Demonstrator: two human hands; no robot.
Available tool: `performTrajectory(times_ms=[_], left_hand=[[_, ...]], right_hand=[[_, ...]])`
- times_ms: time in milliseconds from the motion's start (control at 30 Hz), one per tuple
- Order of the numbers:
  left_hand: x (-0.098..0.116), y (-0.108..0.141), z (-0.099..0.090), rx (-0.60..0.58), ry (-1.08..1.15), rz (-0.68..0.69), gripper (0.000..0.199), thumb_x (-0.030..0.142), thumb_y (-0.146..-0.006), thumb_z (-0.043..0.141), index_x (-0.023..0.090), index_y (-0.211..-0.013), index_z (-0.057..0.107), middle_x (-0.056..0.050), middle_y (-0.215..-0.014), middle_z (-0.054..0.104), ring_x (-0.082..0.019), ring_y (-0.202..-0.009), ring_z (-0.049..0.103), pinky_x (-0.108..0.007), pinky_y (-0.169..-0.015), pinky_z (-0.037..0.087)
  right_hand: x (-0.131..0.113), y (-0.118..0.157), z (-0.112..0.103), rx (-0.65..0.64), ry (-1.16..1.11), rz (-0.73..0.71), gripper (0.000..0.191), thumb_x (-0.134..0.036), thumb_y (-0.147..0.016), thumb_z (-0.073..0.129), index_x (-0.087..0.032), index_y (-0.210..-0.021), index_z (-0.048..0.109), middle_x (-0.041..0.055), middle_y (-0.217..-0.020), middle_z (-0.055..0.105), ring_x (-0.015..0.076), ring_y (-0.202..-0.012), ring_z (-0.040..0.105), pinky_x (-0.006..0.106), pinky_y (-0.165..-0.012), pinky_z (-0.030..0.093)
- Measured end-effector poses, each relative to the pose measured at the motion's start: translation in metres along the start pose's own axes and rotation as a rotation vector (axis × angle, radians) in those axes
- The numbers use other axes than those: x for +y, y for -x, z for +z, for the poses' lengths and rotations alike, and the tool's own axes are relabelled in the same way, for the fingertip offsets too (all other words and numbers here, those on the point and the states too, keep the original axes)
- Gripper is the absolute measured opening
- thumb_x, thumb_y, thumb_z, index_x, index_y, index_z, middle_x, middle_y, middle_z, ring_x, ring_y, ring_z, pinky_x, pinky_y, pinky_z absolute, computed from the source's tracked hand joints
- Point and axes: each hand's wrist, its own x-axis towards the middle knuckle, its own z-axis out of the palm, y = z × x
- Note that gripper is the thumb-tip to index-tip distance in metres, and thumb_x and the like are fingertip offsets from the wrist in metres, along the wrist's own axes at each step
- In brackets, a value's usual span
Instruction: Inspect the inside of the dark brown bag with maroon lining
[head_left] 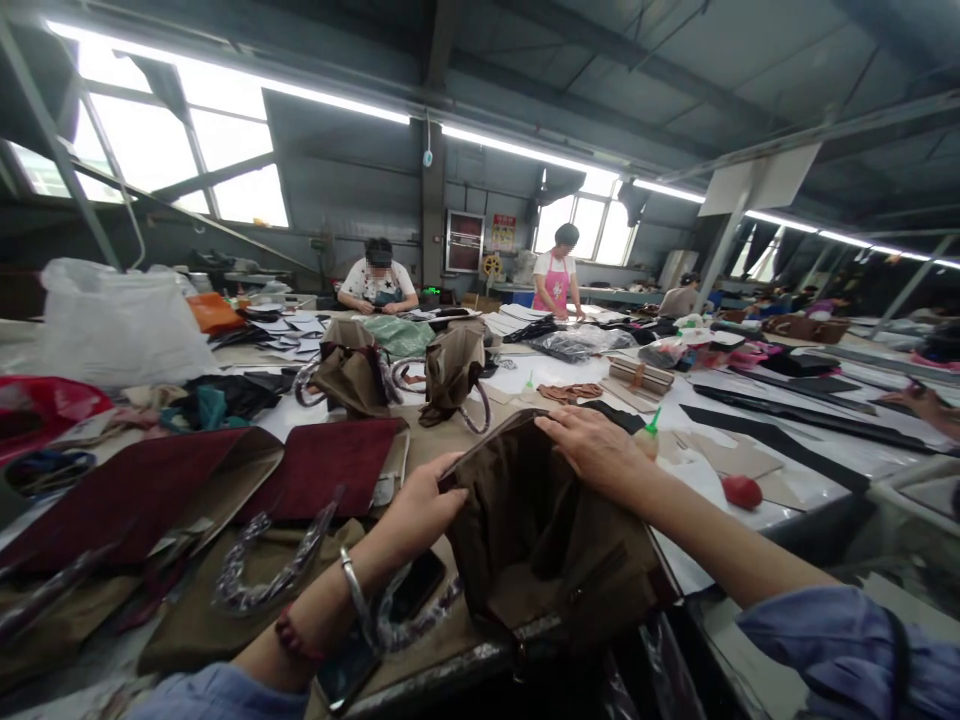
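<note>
A brown fabric bag (pixel 559 560) with its mouth spread wide stands at the table's front edge, its lining facing me. My left hand (pixel 424 510) is closed on the left rim, thumb inside. On the far rim my right hand (pixel 596 445) is closed, its fingers bent over the edge. A handle wrapped in clear plastic (pixel 420 630) lies beside the bag, below my left wrist. Next to it is a dark, glossy flat object (pixel 416 585). Left of my left hand, a maroon bag piece (pixel 337 460) lies near another plastic-wrapped handle (pixel 262 580).
Two brown bags (pixel 349 375) with wrapped handles stand farther back. A bottle with a green nozzle (pixel 649 435) and a red lump (pixel 742 490) are to the right. Black strips (pixel 780 445) lie beyond. Co-workers work across the table; another person's hand (pixel 926 402) shows at far right.
</note>
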Motion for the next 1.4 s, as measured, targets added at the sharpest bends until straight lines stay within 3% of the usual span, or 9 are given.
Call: performTrajectory(times_ms=[100,200,533,800,1033,1200,1400], left_hand=[[0.004,-0.005,-0.001,-0.015,0.063,-0.038,0.044,0.009,-0.062,0.047,0.012,-0.105,0.055,-0.004,-0.091,0.063,-0.017,-0.086,0.056,-0.027,-0.078,0.043],[0.006,-0.013,-0.006,-0.027,0.079,-0.07,0.043,0.008,-0.06,0.048,0.012,-0.103,0.056,-0.003,-0.09,0.063,-0.016,-0.084,0.056,-0.025,-0.076,0.043],[-0.015,-0.031,-0.021,0.003,-0.045,-0.01,0.035,0.025,-0.071,0.05,0.011,-0.103,0.054,-0.007,-0.096,0.06,-0.018,-0.087,0.053,-0.029,-0.078,0.042],[-0.017,-0.032,-0.018,0.022,-0.118,0.043,0.034,0.035,-0.074,0.049,0.014,-0.101,0.055,-0.005,-0.095,0.06,-0.018,-0.088,0.053,-0.025,-0.076,0.042],[-0.015,-0.033,-0.009,0.079,-0.142,0.008,0.035,0.04,-0.076,0.045,0.013,-0.092,0.061,-0.004,-0.083,0.063,-0.017,-0.079,0.055,-0.022,-0.067,0.043],[-0.016,-0.034,-0.01,0.096,-0.123,-0.046,0.037,0.041,-0.075,0.048,0.011,-0.091,0.062,-0.005,-0.081,0.063,-0.017,-0.074,0.055,-0.021,-0.061,0.043],[-0.015,-0.035,-0.011,0.066,-0.042,-0.077,0.039,0.04,-0.073,0.051,0.012,-0.098,0.061,-0.006,-0.085,0.064,-0.017,-0.074,0.056,-0.022,-0.06,0.044]], right_hand=[[-0.002,-0.016,0.002,0.005,-0.027,0.02,0.033,-0.022,-0.079,0.051,-0.017,-0.112,0.048,0.0092,-0.099,0.054,0.0206,-0.099,0.045,0.031,-0.086,0.033],[-0.004,-0.027,0.002,-0.008,-0.016,0.037,0.021,-0.031,-0.08,0.05,-0.017,-0.093,0.058,0.0086,-0.088,0.054,0.0215,-0.091,0.047,0.031,-0.081,0.034],[0.0,-0.025,0.007,-0.099,-0.222,-0.055,0.019,-0.025,-0.086,0.041,-0.017,-0.073,0.053,0.0025,-0.073,0.054,0.0134,-0.07,0.049,0.023,-0.066,0.033],[0.001,-0.028,0.007,-0.119,-0.232,-0.081,0.021,-0.033,-0.085,0.042,-0.019,-0.078,0.057,0.0025,-0.074,0.055,0.0147,-0.072,0.05,0.024,-0.065,0.032],[0.009,-0.032,0.012,-0.149,-0.31,0.04,0.026,-0.032,-0.086,0.038,-0.019,-0.072,0.056,0.0028,-0.073,0.059,0.0145,-0.07,0.053,0.022,-0.064,0.033],[0.002,-0.036,0.004,-0.181,-0.308,0.174,0.025,-0.035,-0.085,0.04,-0.022,-0.078,0.059,0.0027,-0.077,0.063,0.0173,-0.074,0.056,0.023,-0.062,0.034],[-0.001,-0.044,0.004,-0.189,-0.27,0.202,0.025,-0.035,-0.084,0.04,-0.023,-0.086,0.061,0.0046,-0.081,0.064,0.0196,-0.078,0.058,0.025,-0.064,0.037]])
